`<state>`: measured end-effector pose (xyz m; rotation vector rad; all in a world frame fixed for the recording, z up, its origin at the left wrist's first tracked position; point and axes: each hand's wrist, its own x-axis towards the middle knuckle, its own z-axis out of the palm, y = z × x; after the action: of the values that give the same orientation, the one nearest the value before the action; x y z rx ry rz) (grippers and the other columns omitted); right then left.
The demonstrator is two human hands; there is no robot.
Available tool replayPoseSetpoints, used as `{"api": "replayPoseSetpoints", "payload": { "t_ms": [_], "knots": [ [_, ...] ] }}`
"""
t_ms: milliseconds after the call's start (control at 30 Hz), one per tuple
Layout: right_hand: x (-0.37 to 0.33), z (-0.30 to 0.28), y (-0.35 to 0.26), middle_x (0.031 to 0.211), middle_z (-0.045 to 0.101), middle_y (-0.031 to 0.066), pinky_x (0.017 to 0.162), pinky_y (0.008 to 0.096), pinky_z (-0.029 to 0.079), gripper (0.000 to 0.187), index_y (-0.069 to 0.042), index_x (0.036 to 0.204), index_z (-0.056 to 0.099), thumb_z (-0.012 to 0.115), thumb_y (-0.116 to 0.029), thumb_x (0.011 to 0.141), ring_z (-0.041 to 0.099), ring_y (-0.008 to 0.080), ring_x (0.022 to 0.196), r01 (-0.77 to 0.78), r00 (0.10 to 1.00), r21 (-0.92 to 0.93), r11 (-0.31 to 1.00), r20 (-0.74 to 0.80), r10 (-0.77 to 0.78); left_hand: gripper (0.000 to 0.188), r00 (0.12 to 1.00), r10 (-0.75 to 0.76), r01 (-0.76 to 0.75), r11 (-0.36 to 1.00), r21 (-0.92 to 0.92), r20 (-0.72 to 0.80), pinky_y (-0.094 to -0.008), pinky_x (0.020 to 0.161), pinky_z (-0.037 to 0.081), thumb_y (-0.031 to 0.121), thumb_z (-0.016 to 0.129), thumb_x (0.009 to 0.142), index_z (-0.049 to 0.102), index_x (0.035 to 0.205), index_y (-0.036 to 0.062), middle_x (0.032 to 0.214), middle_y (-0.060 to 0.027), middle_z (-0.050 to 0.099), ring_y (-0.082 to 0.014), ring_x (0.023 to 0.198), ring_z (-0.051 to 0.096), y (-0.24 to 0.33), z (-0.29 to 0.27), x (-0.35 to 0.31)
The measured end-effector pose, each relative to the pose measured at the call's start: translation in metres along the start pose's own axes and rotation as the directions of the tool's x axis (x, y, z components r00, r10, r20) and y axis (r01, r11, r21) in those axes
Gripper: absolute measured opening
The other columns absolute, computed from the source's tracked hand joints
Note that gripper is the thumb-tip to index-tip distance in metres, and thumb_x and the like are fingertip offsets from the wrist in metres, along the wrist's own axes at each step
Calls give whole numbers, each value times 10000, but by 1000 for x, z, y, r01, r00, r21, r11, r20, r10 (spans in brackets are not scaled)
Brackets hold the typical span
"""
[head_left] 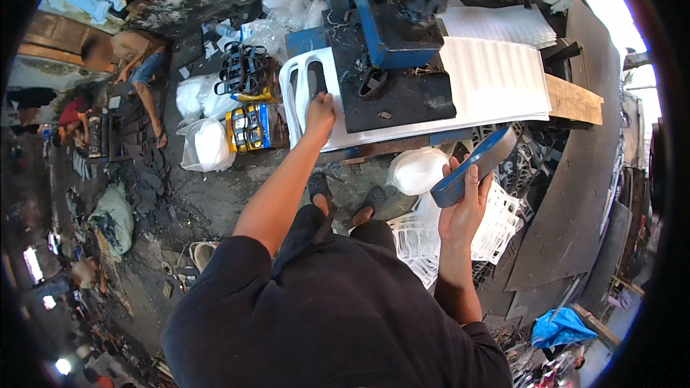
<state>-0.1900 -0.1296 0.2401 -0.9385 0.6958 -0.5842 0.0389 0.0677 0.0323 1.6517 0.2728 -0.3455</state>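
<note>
Blue cutting die [486,159]: we find right hand [463,205] clamped on it; left hand [320,116], grip unclear, curls over foam sheet [496,82] at table's [431,140] left edge.

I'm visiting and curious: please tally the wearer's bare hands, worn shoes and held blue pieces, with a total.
Left hand and right hand: 2
Left shoe and right shoe: 2
Held blue piece: 1
Total: 5
</note>
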Motion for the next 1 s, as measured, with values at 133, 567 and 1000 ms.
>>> {"api": "replayPoseSetpoints", "payload": {
  "t_ms": [133, 567, 1000],
  "knots": [
    [-41, 45, 3, 1328, 458, 144, 1013, 411, 472, 601, -44, 1523, 188, 498, -152, 1020, 529, 247, 1201, 109, 992, -145, 983, 73, -99, 301, 993, -14, 6, 998, 69, 114, -316, 696, 441, 208, 536, 979, 593, 1204, 16, 879, -44, 618, -156, 764, 556, 2, 8, 24],
    [-37, 149, 136, 1293, 545, 260, 956, 431, 469, 572, -49, 1372, 486, 699, -177, 857, 557, 405, 1174, 626, 754, -628, 463, 640, -151, 225, 862, -226, 432, 795, -426, 453, -291, 719, 545, 82, 618, 913, 642, 1124, 8, 937, -37, 682, -154, 799, 660, 17, -86, 0],
    [18, 149, 234, 1412, 433, 270, 974, 471, 473, 545, -86, 1395, 460, 606, -266, 902, 502, 440, 1217, 616, 784, -787, 28, 610, -117, 443, 854, -283, 493, 707, -507, 436, -273, 679, 554, 73, 641, 931, 467, 1327, -25, 906, -34, 643, -128, 766, 628, 14, -91, 1]
  ]
}}
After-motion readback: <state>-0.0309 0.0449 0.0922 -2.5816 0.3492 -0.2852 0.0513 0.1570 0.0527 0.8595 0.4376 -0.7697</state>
